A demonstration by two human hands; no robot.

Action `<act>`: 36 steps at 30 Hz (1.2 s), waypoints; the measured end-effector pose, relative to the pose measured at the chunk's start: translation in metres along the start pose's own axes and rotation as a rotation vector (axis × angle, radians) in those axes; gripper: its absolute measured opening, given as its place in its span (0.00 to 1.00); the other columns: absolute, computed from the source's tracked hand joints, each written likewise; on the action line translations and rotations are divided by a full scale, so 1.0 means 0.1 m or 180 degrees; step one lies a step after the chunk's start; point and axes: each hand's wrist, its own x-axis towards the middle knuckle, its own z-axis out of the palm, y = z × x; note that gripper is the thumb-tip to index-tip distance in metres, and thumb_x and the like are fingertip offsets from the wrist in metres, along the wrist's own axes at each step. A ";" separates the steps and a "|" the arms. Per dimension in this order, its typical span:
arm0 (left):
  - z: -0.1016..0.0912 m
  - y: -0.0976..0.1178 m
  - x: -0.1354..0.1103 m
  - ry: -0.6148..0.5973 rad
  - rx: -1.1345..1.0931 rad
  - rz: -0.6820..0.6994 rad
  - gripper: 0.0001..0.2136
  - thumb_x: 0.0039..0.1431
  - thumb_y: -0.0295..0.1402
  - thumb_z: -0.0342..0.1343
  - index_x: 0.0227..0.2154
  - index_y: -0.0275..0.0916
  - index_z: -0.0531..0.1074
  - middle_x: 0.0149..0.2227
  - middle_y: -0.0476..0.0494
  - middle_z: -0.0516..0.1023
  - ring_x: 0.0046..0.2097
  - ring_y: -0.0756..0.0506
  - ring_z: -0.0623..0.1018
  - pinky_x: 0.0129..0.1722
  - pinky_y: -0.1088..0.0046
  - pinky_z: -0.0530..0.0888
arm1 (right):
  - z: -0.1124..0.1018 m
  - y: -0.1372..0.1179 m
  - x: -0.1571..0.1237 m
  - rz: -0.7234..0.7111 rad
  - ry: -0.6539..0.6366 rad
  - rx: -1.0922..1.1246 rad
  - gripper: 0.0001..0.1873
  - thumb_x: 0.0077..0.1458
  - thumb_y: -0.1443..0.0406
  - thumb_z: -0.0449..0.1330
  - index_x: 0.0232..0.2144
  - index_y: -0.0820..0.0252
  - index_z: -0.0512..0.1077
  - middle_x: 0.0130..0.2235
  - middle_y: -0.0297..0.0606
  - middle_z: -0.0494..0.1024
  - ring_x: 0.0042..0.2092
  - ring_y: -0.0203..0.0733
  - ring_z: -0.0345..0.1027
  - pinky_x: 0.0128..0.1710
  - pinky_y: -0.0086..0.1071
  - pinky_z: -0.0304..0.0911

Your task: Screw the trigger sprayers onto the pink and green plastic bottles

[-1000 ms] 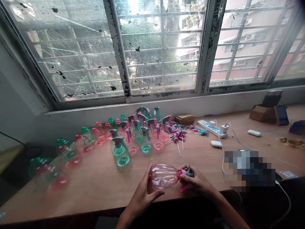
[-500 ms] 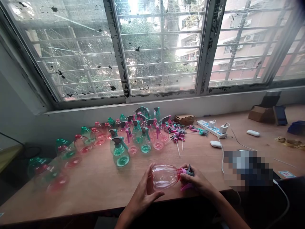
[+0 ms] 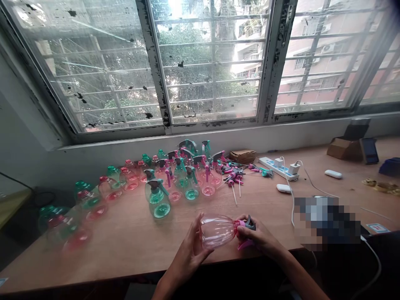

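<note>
A clear pink spray bottle [image 3: 217, 231] lies on its side in the air above the table's front edge, its base to the left. My left hand [image 3: 194, 243] is wrapped around the base end, thumb below and fingers behind. At the neck, my right hand [image 3: 256, 235] grips the pink and grey spray head [image 3: 246, 225], with the pink trigger hanging below. Beyond them stand several assembled spray bottles in green and pink, the nearest a green spray bottle [image 3: 159, 202]. A pile of loose spray heads [image 3: 236, 173] with thin tubes lies to their right.
Open-topped green and pink bottles [image 3: 109, 187] stand in a row along the left of the wooden table [image 3: 125, 246]. On the right are a power strip [image 3: 278, 168] with cables, white cases [image 3: 283, 188], a cardboard box [image 3: 343, 148] and a phone [image 3: 369, 151]. A blurred patch hides part of the right side.
The left thumb has shifted slightly along the bottle's lower side, and the bottle seems turned a little. Both hands keep their hold; the whole view has drifted slightly.
</note>
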 end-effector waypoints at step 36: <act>0.01 0.07 0.01 0.0132 0.0217 -0.0293 0.46 0.53 0.37 0.68 0.69 0.47 0.46 0.71 0.38 0.54 0.70 0.32 0.55 0.69 0.49 0.52 | 0.00 0.00 0.01 -0.0017 -0.0102 -0.0058 0.21 0.48 0.51 0.71 0.33 0.59 0.70 0.27 0.36 0.82 0.26 0.43 0.75 0.28 0.36 0.71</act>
